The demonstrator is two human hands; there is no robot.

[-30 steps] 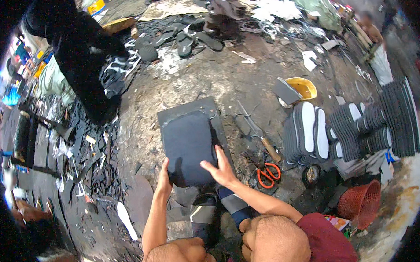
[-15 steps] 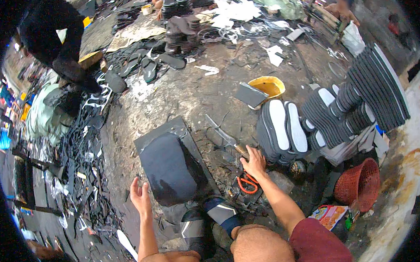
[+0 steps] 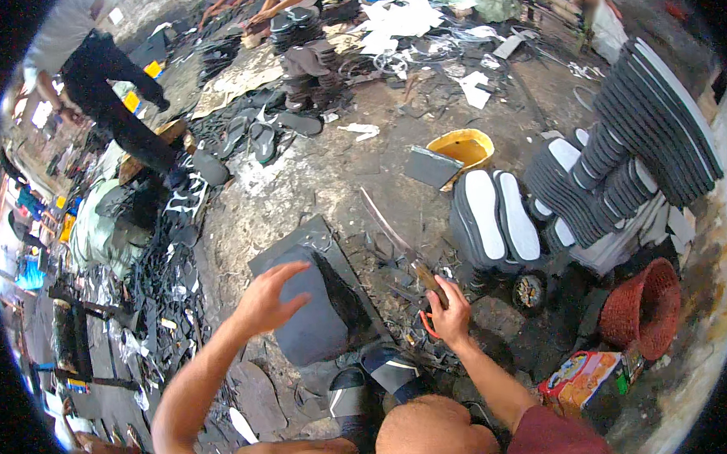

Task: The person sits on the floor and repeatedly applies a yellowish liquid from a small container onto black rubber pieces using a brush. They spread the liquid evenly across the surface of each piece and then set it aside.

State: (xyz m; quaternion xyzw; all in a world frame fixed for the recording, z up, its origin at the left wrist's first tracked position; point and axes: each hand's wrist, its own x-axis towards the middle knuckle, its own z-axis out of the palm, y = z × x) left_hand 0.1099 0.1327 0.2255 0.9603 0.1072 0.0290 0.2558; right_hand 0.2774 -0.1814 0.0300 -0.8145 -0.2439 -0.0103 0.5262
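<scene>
My right hand [image 3: 450, 311] is closed round the wooden handle of a long, slightly curved knife [image 3: 390, 230], whose blade points away from me over the ground. Beside that hand lie scissors with orange handles [image 3: 429, 325], partly hidden by it. My left hand [image 3: 271, 302] is open, fingers spread, over the left edge of a dark rubber sheet [image 3: 313, 335]; whether it touches the sheet I cannot tell. The sheet rests on a flat dark board [image 3: 351, 270] in front of my feet.
Stacked shoe soles [image 3: 483, 222] with white tops stand at right, near a yellow container [image 3: 465, 147] and a red basket [image 3: 641, 308]. Black scraps [image 3: 159, 289] cover the ground at left. A person in dark trousers [image 3: 119, 100] is at far left; others sit at the back.
My right hand has taken hold of the knife's handle. My left hand has moved up and right, from beside the rubber sheet to over it. The person at far left has shifted position.
</scene>
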